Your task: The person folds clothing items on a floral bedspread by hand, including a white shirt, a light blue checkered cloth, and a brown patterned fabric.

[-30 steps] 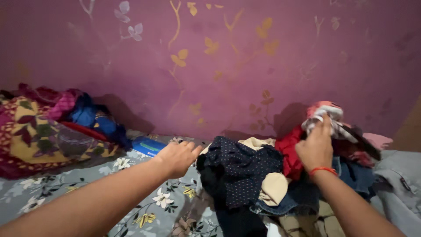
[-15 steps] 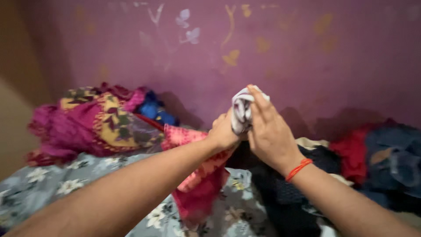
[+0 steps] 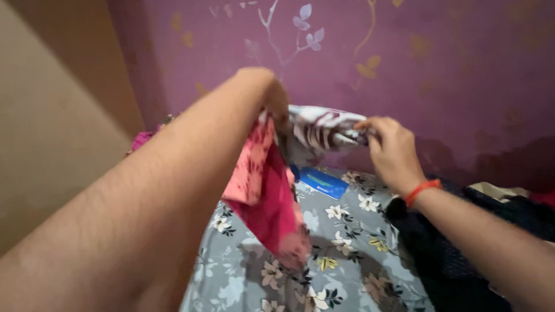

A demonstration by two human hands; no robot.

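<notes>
The patterned garment (image 3: pixel 277 167) is held in the air above the bed, in front of the purple wall (image 3: pixel 462 75). Its upper part is white with dark maroon markings and is stretched roughly level between the two hands. Its lower part is pink and red and hangs down from the left-hand side, with the bottom edge close to the bedsheet. The left hand (image 3: pixel 274 101) is raised, with the forearm filling the lower left of the view; the fingers are closed on the garment's upper left edge, though most of the hand is hidden behind the wrist. The right hand (image 3: pixel 393 150) is closed on the garment's right end, pinching the fabric between thumb and fingers. An orange band (image 3: pixel 422 190) sits on the right wrist. Below the garment lies the grey floral bedsheet (image 3: pixel 341 254). A flat blue packet (image 3: pixel 324 182) rests on the sheet, near the wall and just behind the hanging pink section. A pile of dark clothes (image 3: pixel 451 260) lies on the sheet under the right forearm. The wall carries a pale branch-and-leaf pattern.
</notes>
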